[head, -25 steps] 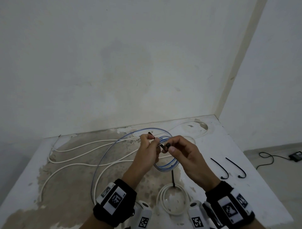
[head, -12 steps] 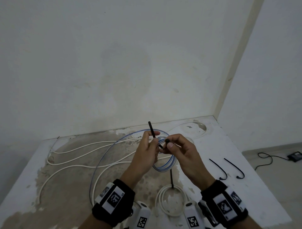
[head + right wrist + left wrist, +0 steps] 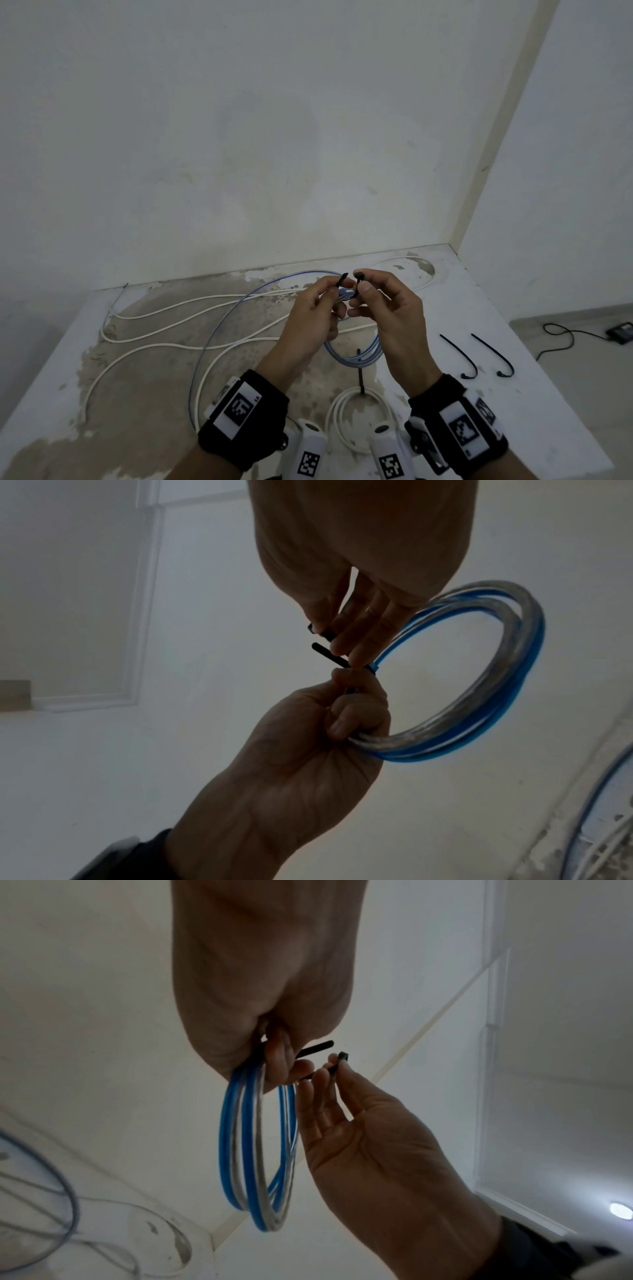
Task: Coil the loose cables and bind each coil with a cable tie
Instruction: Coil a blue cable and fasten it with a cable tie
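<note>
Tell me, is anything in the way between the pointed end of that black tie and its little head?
Nothing visible. The cable tie tail, held by the left hand, and the head, pinched by the right hand, have only open air between them above the blue coil.

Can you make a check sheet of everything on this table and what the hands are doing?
Surface: white table with worn brown patches.
Job's things: blue coil held up off the table; black tie at its top, ends not yet joined; white coil already tied, lying near the wrists.
Clutter: two spare ties on the table's right part.
Hands: left hand holds the blue coil and pinches the tie's tail; right hand pinches the tie's head end.
Cables: loose white cable sprawled across the table; the blue coil's loose tail runs among it.
Surroundings: bare white walls; black cord on the floor at right.
</note>
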Demonstrator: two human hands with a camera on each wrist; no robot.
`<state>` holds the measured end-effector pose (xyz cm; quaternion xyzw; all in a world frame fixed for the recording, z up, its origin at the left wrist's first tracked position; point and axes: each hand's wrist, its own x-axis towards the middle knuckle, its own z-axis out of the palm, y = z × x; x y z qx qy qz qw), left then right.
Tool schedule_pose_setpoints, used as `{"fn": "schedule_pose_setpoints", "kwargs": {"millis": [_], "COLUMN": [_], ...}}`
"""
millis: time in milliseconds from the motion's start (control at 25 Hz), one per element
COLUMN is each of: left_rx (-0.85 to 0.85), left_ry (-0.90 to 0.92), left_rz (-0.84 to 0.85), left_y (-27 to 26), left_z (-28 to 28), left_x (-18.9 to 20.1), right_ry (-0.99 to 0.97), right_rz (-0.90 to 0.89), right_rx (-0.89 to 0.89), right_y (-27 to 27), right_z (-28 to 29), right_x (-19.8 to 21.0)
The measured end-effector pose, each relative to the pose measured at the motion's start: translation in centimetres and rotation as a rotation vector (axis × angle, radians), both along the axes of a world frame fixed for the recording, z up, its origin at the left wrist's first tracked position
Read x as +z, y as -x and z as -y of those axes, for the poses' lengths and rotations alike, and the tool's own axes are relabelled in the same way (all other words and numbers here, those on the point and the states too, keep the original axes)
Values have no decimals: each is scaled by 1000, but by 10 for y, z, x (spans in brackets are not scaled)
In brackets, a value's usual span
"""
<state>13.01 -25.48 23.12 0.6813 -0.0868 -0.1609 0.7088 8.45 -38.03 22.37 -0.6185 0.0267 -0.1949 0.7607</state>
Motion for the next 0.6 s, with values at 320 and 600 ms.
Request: {"fn": "schedule_pose_setpoints", "kwargs": {"millis": [320,600], "left_rx": [-28,-13], "left_ry": [-79,-92], "left_rz": [-46,-59], "left_y": [0,0], "left_z": [1,3], "left_x": [5,2], "right_ry": [19,1], "right_rz": [-8,-5], "right_rx": [-20,-62], "right_y": [1,0], "right_z": [1,-1], "right_x": [-3,-4]}}
